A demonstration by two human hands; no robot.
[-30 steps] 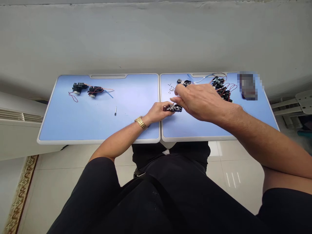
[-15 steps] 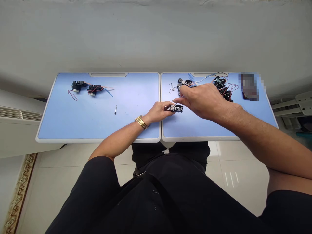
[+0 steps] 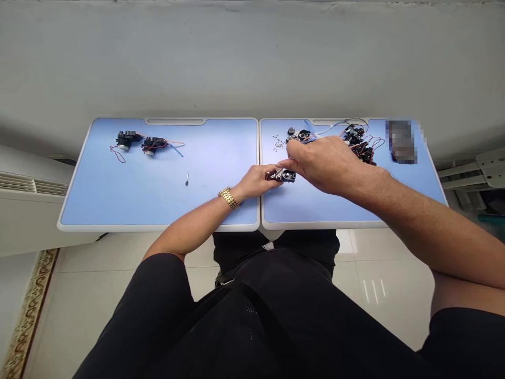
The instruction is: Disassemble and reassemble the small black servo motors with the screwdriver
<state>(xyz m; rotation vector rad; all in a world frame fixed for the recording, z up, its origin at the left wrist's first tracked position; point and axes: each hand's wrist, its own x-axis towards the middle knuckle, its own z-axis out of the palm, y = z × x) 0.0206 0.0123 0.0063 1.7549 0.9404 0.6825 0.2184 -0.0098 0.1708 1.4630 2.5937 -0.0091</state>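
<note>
My left hand [image 3: 258,180] is closed around a small black-and-silver motor assembly [image 3: 287,176], gripping its left end just above the table. Over it, my right hand [image 3: 315,158] pinches a slim metal-shafted tool, like a screwdriver, mostly hidden by the fingers; its shaft slants down to the assembly. Tiny screws [image 3: 279,143] lie scattered beyond my fingertips. Behind the right hand are round metal-topped parts [image 3: 291,131] and another black assembly [image 3: 304,135], partly covered.
Black wired motor units [image 3: 357,134] are heaped at the right. On the left panel sit two more wired units [image 3: 127,139] and a small metal bit [image 3: 187,178]. A blurred dark rectangular object [image 3: 402,141] lies at the far right. The two blue table panels [image 3: 221,142] meet at a seam.
My right hand has shifted slightly left and down over the assembly, and the assembly has tilted a little. My left hand stays almost where it was.
</note>
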